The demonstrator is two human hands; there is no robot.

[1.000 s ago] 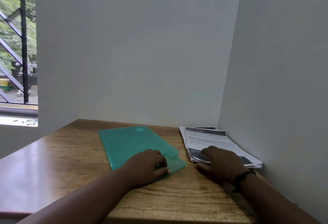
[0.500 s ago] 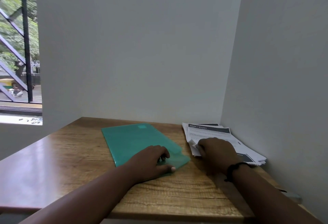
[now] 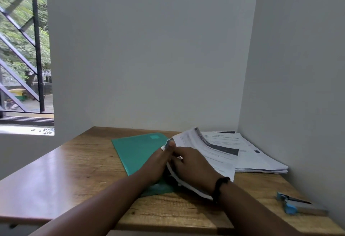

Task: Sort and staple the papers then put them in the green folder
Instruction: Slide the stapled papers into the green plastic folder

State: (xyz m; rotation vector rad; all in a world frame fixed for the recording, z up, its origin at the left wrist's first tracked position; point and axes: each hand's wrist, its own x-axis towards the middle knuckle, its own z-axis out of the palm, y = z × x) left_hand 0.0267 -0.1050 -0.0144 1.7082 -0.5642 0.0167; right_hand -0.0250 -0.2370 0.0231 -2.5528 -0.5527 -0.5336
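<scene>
Nearest, at the right edge of the light-grained wooden desk (image 3: 74,163), a small blue and silver metal stapler (image 3: 293,205) lies on its own. Further in, both forearms reach forward and meet over the flat translucent green plastic folder (image 3: 134,149), which lies on the desk. The right hand (image 3: 192,164), a dark band at its wrist, curls its grip around a bent sheaf of white printed sheets (image 3: 211,148) lifted off the desk. The left hand (image 3: 158,161) pinches the sheaf's near corner between fingertips and thumb. Beyond, against the grey corner wall (image 3: 149,49), the remaining stack of white printed papers (image 3: 257,159) rests flat, to the right of the folder.
</scene>
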